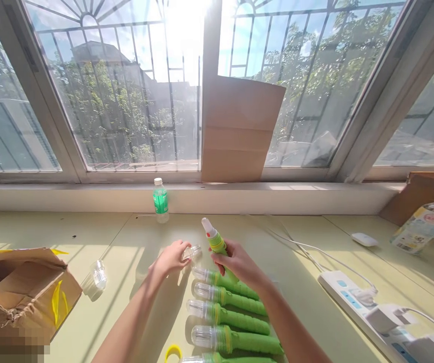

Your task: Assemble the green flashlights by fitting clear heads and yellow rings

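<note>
My right hand point(233, 259) is closed round the green grip of a light stick point(217, 243), raised above the table and tilted up to the left. Its white tip is uncovered, and a red spot shows just below it. To its left, my left hand point(173, 258) pinches a clear plastic cap point(193, 252), held apart from the stick. Below both hands, several green light sticks point(245, 320) with clear ribbed caps lie side by side in a column. My right forearm hides some of their handle ends. A yellow ring point(173, 353) lies near the bottom edge.
On the left stands an open cardboard box point(56, 297), with another clear cap point(99, 275) beside it. A green-labelled bottle point(160, 201) is by the windowsill. At right are a power strip point(353, 307) with plugs and cables, a white case point(364, 240) and a plastic container point(425, 224).
</note>
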`<action>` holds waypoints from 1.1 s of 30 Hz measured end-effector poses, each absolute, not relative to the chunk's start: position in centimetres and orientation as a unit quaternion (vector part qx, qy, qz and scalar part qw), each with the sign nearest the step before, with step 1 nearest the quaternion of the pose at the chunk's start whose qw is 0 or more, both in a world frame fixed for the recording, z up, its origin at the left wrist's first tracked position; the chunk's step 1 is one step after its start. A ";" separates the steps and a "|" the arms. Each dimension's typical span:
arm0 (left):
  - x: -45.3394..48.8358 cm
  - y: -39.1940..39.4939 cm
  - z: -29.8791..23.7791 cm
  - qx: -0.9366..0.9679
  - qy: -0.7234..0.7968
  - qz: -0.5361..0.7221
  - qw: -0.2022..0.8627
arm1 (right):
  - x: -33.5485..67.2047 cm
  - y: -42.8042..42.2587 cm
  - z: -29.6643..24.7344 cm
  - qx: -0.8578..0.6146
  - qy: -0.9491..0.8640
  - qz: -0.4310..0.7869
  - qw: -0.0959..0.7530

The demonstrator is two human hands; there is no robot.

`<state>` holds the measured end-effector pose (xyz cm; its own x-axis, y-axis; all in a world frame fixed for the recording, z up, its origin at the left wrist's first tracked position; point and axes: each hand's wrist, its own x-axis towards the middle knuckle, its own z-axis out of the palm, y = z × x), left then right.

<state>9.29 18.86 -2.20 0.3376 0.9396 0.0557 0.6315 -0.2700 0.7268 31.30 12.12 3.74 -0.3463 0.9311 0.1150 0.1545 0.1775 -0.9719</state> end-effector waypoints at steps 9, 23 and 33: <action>7.1 19.8 -0.2 0.624 0.451 0.483 0.417 | 32.2 12.7 2.8 -0.471 -0.668 0.446 0.365; 10.7 13.8 5.6 0.704 0.421 0.402 0.407 | 30.6 11.5 3.3 -0.535 -0.751 0.197 0.332; 10.1 14.5 5.0 0.674 0.388 0.363 0.514 | 31.1 11.2 4.1 -0.546 -0.800 0.045 0.247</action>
